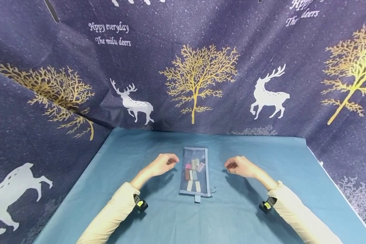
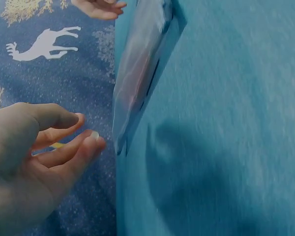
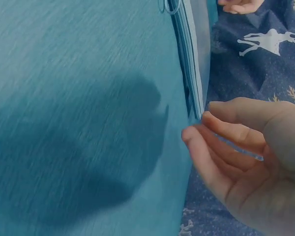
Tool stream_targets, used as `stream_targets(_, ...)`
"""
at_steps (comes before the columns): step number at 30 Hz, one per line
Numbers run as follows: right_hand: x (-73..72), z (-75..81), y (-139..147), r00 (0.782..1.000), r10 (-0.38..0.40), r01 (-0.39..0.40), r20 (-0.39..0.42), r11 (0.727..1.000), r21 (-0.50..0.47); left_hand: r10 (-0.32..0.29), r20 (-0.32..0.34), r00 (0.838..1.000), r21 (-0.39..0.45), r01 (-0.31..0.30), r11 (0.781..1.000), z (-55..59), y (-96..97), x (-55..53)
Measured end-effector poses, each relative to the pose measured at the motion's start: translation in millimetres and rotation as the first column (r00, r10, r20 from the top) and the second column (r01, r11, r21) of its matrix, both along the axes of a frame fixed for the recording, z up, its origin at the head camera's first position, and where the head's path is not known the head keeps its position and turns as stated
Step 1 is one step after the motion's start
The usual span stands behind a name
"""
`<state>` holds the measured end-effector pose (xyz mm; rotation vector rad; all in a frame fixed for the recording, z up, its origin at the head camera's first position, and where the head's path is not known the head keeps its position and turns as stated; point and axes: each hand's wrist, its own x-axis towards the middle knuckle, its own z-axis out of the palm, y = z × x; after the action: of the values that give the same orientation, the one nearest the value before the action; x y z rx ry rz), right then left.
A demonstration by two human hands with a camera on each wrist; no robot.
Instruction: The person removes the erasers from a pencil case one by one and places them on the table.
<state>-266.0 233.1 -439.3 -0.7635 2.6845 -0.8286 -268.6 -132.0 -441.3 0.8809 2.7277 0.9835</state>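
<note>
the left hand (image 1: 163,165) is hovering above the blue cloth (image 1: 170,220), its fingers loosely bent and grasping nothing. just to its right, near but apart, a mesh pouch (image 1: 189,154) is lying flat between the two hands, small coloured blocks (image 1: 194,174) showing through it. a ring (image 1: 213,189) is resting at its near right corner. farther right, the right hand (image 1: 241,166) is hovering, equally released, slightly farther from the pouch.
</note>
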Motion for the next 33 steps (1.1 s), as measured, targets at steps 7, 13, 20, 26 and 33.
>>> stream_targets(7,2.9,-1.5,-8.9,0.998,0.061,-0.061,0.004,0.998,-0.014,-0.053,0.006,0.999,0.022,0.053,0.998,-5.7,14.0,2.8)
stream_targets(13,4.7,-3.3,-14.7,0.994,0.108,-0.108,0.032,0.994,-0.020,-0.092,0.015,0.996,0.040,0.092,0.995,-8.8,23.1,4.6)
stream_targets(20,5.9,-2.2,-18.2,0.982,0.152,-0.149,0.111,0.988,-0.031,-0.127,-0.034,0.991,0.004,0.127,0.992,-9.4,30.6,6.5)
stream_targets(26,7.2,-2.7,-23.9,0.959,0.199,-0.195,0.201,0.980,-0.039,-0.158,-0.027,0.987,0.007,0.158,0.987,-9.8,37.6,9.6)
stream_targets(33,12.0,-3.6,-32.7,0.945,0.228,-0.228,0.235,0.973,-0.027,-0.225,0.008,0.974,0.001,0.225,0.974,-6.2,49.4,14.8)
